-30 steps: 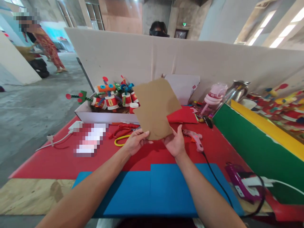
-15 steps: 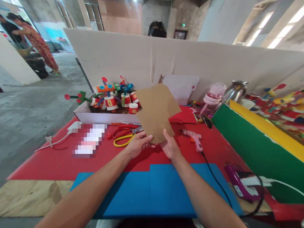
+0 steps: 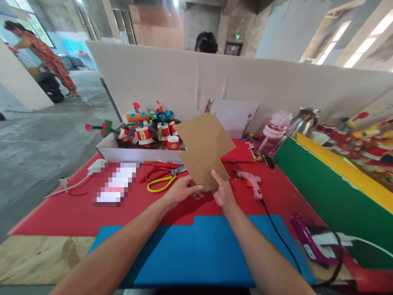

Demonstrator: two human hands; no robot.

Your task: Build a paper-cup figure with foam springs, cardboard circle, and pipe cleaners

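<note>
Both my hands hold up a piece of brown cardboard (image 3: 205, 145) above the red table cover (image 3: 76, 207). A faint circle is drawn near its lower edge. My left hand (image 3: 181, 191) pinches the bottom left corner. At the bottom right, my right hand (image 3: 223, 192) grips it with the thumb lying on the circle. The sheet stands tilted, its top reaching toward the white box (image 3: 135, 153) of paper-cup toys.
Red and yellow scissors (image 3: 161, 178) lie left of my hands; a pink glue gun (image 3: 251, 182) with a black cord lies right. A blue sheet (image 3: 202, 250) covers the near table. A pink bottle (image 3: 273, 131), kettle (image 3: 302, 121), green board (image 3: 322, 184) and partition (image 3: 245, 82) stand behind. Another person sits beyond the partition.
The cardboard has come lower and closer to me. My hands have slid nearer together along its bottom edge, and my right thumb now rests on the drawn circle.
</note>
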